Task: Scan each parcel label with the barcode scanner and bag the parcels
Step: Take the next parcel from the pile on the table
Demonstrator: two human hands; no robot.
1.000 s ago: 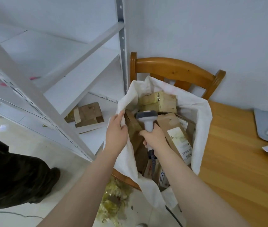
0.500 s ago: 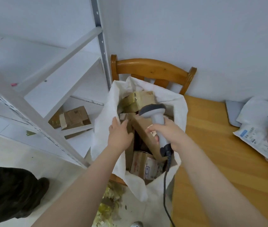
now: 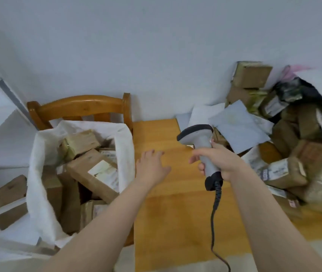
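Between parcels: right grip curled round scanner handle, left grip spread, empty, over surface; bag left of it, pile beyond right grip; next, likely, fetching a parcel there, label upward.

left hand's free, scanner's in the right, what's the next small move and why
Probably reach the left hand to the parcel pile and pick one, label up: that hand holds nothing, the right hand grips the scanner, and the bag stands open.
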